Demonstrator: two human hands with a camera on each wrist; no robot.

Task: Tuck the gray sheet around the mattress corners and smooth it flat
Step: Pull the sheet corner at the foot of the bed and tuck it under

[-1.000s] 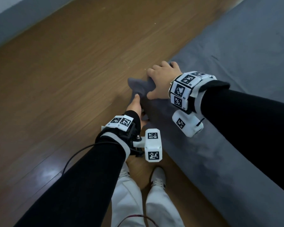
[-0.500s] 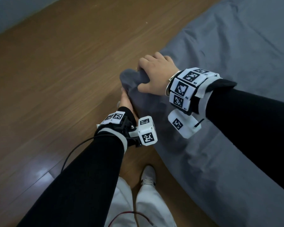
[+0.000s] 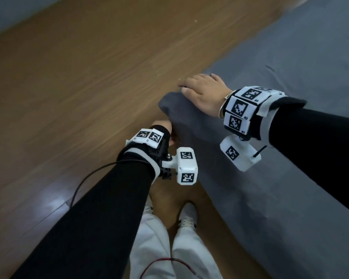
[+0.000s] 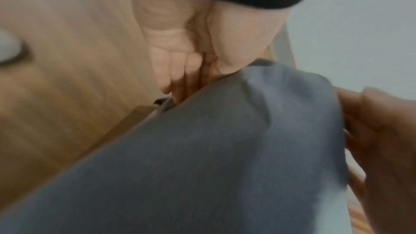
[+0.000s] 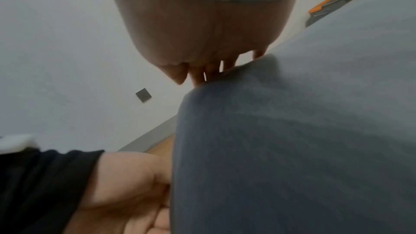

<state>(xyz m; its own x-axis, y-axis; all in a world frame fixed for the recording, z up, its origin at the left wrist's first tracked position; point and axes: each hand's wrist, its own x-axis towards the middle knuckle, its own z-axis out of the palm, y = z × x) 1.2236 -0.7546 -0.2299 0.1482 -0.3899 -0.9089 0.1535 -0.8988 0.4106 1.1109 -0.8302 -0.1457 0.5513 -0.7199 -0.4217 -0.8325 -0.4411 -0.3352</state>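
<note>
At mattress corner | right hand point(image 3: 205, 93) flat on gray sheet point(image 3: 290, 77) | left hand point(image 4: 180, 56) fingers tucked under

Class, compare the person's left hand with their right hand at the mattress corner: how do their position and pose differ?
The right hand rests on top of the gray sheet at the corner; the left hand is lower, at the side. The right hand's fingers lie fairly straight over the edge; the left hand's reach under the sheet's lower edge. Both touch the sheet.
</note>
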